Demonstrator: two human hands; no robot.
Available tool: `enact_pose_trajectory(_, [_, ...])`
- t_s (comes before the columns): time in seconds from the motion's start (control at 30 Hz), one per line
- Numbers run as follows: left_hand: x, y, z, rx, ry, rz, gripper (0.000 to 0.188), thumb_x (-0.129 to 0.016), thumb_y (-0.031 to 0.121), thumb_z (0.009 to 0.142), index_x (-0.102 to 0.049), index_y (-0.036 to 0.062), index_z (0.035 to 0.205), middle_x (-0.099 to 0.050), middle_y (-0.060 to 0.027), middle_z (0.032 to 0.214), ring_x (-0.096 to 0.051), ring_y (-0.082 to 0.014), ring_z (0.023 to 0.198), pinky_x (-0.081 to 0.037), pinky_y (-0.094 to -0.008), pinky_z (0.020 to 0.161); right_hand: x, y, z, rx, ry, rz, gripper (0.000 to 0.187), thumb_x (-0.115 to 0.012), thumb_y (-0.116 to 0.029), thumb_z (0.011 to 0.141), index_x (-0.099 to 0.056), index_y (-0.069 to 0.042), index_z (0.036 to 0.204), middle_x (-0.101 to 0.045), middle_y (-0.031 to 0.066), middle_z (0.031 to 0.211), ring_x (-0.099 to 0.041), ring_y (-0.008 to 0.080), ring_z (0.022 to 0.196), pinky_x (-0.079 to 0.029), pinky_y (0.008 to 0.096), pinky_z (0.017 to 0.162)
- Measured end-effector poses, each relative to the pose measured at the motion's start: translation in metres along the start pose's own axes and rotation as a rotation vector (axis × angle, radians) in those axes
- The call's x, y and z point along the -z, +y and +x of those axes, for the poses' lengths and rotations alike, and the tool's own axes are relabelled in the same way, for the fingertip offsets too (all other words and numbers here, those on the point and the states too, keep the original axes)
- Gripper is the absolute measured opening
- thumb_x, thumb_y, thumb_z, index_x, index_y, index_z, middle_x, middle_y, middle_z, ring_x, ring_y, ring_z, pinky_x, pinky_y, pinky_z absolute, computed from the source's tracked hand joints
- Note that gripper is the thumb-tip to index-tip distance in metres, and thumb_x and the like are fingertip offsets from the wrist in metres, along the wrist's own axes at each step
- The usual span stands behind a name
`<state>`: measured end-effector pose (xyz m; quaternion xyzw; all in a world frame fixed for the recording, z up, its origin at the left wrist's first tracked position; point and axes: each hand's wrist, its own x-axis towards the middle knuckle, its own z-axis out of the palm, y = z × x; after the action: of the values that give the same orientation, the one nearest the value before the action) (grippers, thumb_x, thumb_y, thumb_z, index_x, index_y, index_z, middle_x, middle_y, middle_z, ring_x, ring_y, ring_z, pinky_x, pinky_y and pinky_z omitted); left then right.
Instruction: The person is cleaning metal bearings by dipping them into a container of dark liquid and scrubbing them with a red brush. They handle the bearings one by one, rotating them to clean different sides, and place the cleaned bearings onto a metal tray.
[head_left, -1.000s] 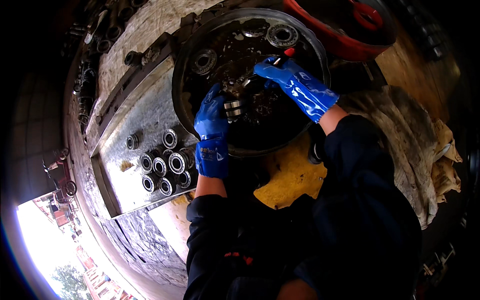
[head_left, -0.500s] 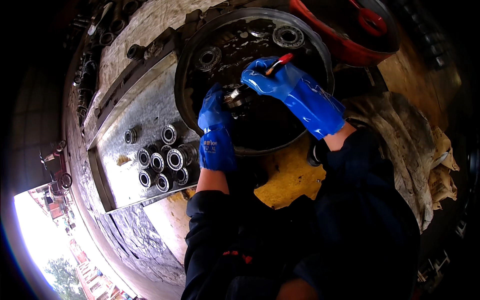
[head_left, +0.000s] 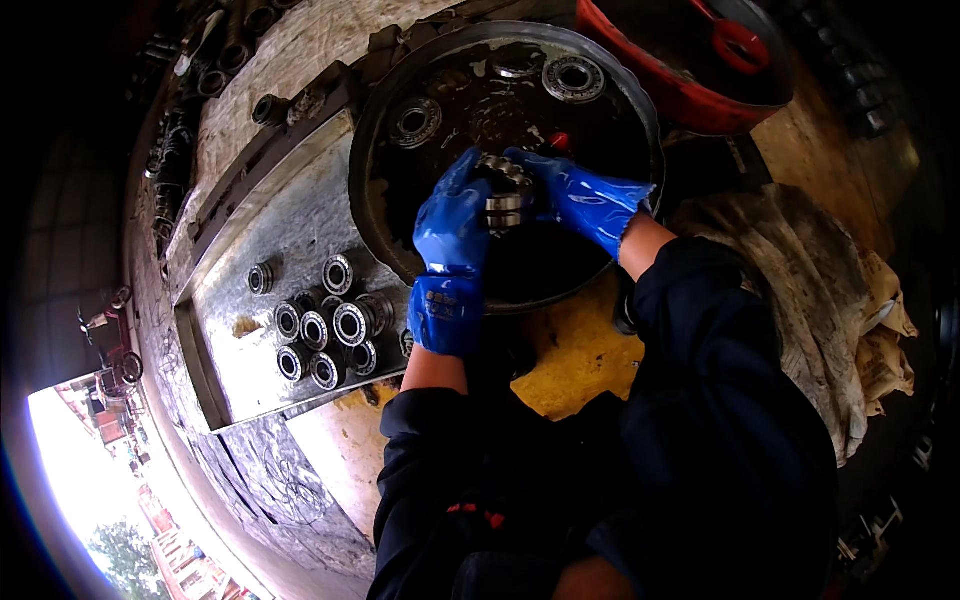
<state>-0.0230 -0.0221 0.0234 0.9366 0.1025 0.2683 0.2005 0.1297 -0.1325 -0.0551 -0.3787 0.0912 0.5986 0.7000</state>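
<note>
Steel roller bearing sat between both blue-gloved hands, over the dark liquid of the round basin, near its middle. Left hand was on the bearing's left side, index finger stretched along it toward the far edge. Right hand closed in from the right, fingertips at the far upper edge. Fingers were narrow, curled around the bearing from both sides; thumbs were mostly hidden, so couldn't tell how firm either grip was.

Bearing was short and stout. Two bright bands of its outer rim faced the wearer and ran left to right. Bore axis ran roughly away from the body, tilted, with the roller-and-cage face turned up and toward the basin's far side.

Red-handled brush showed just beyond the right hand; couldn't tell if it was held. Farther back in the basin lay one bearing at right and another at left. Left of the basin, a metal tray held a cluster of bearings, with a lone bearing apart from it.
</note>
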Motion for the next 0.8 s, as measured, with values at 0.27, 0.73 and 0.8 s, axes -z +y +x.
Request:
enact_pose_trajectory(0.27, [0.003,0.002,-0.002,-0.039,0.146,-0.002,0.017,-0.069,0.001,0.08,-0.074,0.0058,0.095,-0.069,-0.0128,0.127,-0.067,-0.0311,0.118,-0.056,-0.0378,0.096,-0.035,-0.014,-0.027,0.049,0.097,-0.056,0.031,-0.059,-0.02,0.101,-0.065,0.002,0.122,-0.072,0.0154,0.112,-0.071,0.0248,0.099,-0.061,0.037,0.086])
enact_pose_trajectory(0.73, [0.005,0.021,-0.002,0.142,0.064,-0.078,0.052,-0.076,0.005,0.081,-0.063,0.0155,0.13,-0.058,-0.0146,0.142,-0.067,-0.0319,0.117,-0.059,-0.0378,0.092,-0.011,-0.048,-0.041,0.54,0.126,-0.404,0.03,-0.063,-0.021,0.099,-0.067,0.003,0.116,-0.073,0.0118,0.103,-0.072,0.0205,0.09,-0.059,0.0318,0.081])
enact_pose_trajectory(0.8, [-0.003,0.014,-0.005,0.331,0.273,-0.522,0.051,-0.074,0.007,0.085,-0.059,0.0081,0.133,-0.061,-0.0159,0.137,-0.068,-0.0296,0.114,-0.058,-0.0368,0.093,-0.014,-0.048,-0.049,0.586,0.13,-0.419,0.03,-0.063,-0.021,0.099,-0.067,0.003,0.116,-0.073,0.0119,0.103,-0.072,0.0204,0.089,-0.059,0.0316,0.081])
